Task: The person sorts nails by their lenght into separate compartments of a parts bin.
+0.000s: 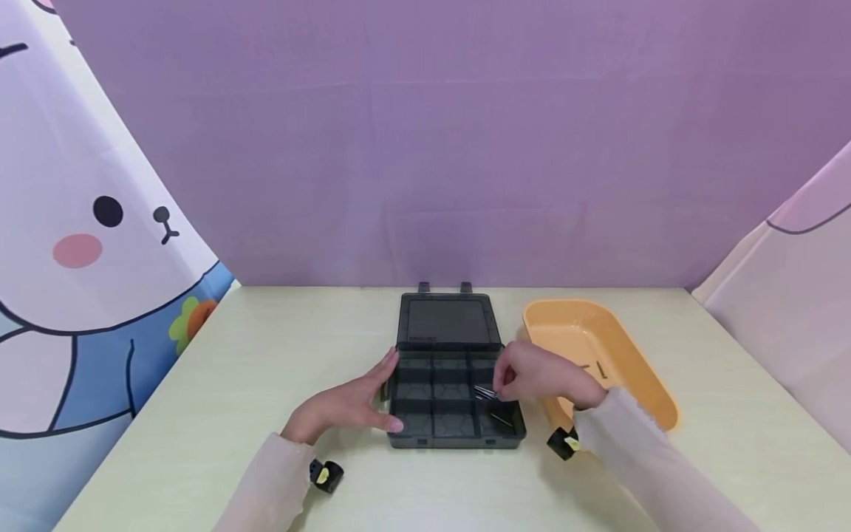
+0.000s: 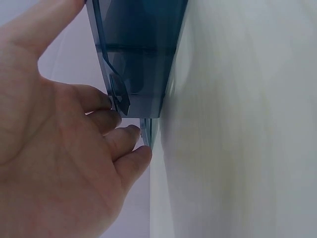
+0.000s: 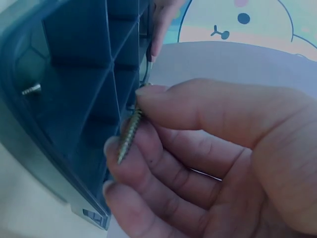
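Note:
A dark translucent organizer box (image 1: pixel 454 442) lies with its lid (image 1: pixel 447 319) folded back, showing a grid of compartments. Over its right column, my right hand (image 1: pixel 532 372) pinches a brass-coloured screw (image 3: pixel 130 136) between thumb and fingertips, point downward in the right wrist view. Below the hand, thin metal screws (image 1: pixel 501 420) lie in the right-hand compartments; one loose screw (image 3: pixel 31 89) also shows in the right wrist view. My left hand (image 1: pixel 349 403) rests along the box's left side, thumb by the near corner and fingers spread toward the hinge, fingertips at the side latch (image 2: pixel 119 94).
Right of the box stands an orange tray (image 1: pixel 641 377) with a couple of screws (image 1: pixel 601 369) in it; my right forearm passes over its near end. The pale table (image 1: pixel 199 443) ends at a purple cloth backdrop (image 1: pixel 465 148). Printed cloth (image 1: pixel 133 310) hangs at the left.

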`<state>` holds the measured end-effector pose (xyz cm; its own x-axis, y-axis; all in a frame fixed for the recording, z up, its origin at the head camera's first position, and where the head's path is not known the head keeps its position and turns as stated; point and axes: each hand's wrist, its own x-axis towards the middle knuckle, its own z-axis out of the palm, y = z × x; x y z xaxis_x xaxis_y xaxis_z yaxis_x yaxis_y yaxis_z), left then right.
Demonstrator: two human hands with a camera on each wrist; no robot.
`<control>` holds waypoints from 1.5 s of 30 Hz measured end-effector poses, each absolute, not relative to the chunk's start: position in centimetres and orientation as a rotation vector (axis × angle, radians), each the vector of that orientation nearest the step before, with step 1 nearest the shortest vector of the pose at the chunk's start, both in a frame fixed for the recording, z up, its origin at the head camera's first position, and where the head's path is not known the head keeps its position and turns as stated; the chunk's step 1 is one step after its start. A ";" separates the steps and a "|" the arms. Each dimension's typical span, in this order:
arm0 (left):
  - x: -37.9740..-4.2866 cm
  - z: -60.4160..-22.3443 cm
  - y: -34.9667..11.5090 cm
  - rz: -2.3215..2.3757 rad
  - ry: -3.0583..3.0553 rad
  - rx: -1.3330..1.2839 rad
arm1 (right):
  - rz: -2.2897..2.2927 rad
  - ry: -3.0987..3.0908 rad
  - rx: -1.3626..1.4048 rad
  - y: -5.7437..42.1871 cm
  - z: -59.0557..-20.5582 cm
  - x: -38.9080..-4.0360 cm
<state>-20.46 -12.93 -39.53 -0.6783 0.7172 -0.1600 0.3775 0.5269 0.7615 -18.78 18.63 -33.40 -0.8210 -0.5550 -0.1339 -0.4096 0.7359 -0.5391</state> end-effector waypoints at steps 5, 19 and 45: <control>-20.6 -39.5 -13.0 0.987 2.309 0.891 | -0.748 2.635 -0.746 18.3 -33.8 -18.6; -20.8 -39.9 -13.0 0.984 2.304 0.884 | -0.725 2.636 -0.761 18.0 -34.7 -18.5; -20.6 -39.6 -13.5 0.981 2.305 0.909 | -0.703 2.644 -0.689 17.8 -33.6 -18.3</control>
